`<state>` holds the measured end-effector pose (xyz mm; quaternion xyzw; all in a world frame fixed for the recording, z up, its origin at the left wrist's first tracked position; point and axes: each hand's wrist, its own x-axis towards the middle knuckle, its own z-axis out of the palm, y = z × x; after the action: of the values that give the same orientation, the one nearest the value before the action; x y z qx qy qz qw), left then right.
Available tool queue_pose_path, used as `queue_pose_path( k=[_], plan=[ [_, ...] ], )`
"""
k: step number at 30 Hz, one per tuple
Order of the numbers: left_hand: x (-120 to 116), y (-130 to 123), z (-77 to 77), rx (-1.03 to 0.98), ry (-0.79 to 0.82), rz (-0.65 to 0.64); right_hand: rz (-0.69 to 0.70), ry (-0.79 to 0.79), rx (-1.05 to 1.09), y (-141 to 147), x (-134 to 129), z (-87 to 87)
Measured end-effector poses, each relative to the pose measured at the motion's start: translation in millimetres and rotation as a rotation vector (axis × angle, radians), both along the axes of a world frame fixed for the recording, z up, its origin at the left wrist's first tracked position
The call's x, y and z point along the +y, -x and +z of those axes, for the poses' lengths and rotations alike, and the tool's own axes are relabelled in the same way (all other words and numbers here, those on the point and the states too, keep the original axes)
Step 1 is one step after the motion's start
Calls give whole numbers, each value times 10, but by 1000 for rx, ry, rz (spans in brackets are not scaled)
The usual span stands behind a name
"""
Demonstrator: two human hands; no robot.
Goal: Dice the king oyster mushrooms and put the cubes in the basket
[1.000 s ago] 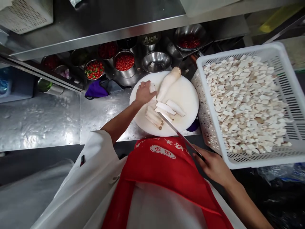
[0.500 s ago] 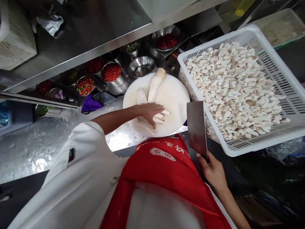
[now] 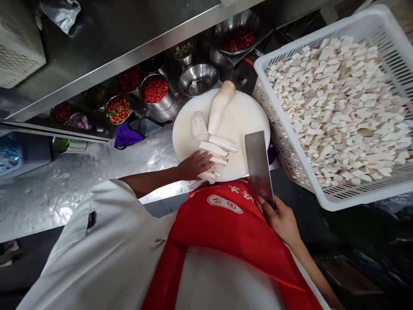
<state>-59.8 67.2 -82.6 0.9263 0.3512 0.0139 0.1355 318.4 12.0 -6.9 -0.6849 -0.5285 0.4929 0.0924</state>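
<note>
My left hand (image 3: 195, 165) lies with fingers stretched out over pale mushroom strips (image 3: 213, 149) at the near left of the round white cutting board (image 3: 247, 114). Some strips are partly hidden beneath it. Farther back on the board rest a whole king oyster mushroom (image 3: 221, 105) and a shorter cut mushroom piece (image 3: 199, 125). In my right hand (image 3: 283, 219) is the handle of a cleaver (image 3: 258, 161). Its broad blade points away from me, over the board's right edge as I see it.
A large white basket (image 3: 325, 198) of cut mushroom pieces (image 3: 342, 107) stands to the right. Behind the board are an almost bare steel bowl (image 3: 208, 88) and a pot of chopped red chili (image 3: 155, 90). A purple cloth item (image 3: 127, 135) lies left, below a steel shelf edge (image 3: 129, 62).
My left hand has slid left and toward me across the strips, uncovering several of them. The cleaver has shifted slightly left in my right hand. The camera view has shifted too.
</note>
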Motion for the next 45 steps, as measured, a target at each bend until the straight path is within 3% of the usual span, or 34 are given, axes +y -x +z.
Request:
queue_pose_path(
  k=[4, 7, 15, 18, 21, 24, 27, 29, 31, 34, 37, 39, 42, 45],
  plan=[
    [126, 16, 5, -109, 8, 8, 12, -3, -14, 60, 112, -30],
    [277, -75, 60, -119, -1, 105, 3, -9, -14, 82, 145, -63],
    [767, -1003, 123, 5, -88, 358, -24, -64, -38, 132, 235, -61],
    [755, -1026, 164, -103, -98, 399, -7, -82, -74, 105, 322, -30],
    [338, -681, 170, -285, -94, 469, 12, -65, -80, 31, 410, -45],
    [-434, -301, 59, -377, -66, 537, 44, -43, -76, -44, 492, -83],
    [-1114, -206, -243, -364, -92, 655, 88, -59, -75, -68, 567, -95],
    [-1331, -277, -494, -372, -123, 755, 101, -73, -79, -53, 614, -81],
    [-1381, -352, -673, -395, -124, 796, 113, -77, -84, -29, 657, -58],
    [-1342, -313, -638, -428, -72, 726, 149, -59, -64, -13, 716, -25],
    [-1249, -121, -287, -459, 2, 605, 190, -47, -68, -28, 748, -5],
    [-1052, -48, -15, -462, 13, 582, 216, -55, -79, -37, 750, -1],
    [-451, -200, 253, -382, -47, 633, 230, -86, -53, -32, 739, -1],
    [323, -584, 324, -283, -93, 649, 223, -131, -14, -29, 754, 3]
  ],
)
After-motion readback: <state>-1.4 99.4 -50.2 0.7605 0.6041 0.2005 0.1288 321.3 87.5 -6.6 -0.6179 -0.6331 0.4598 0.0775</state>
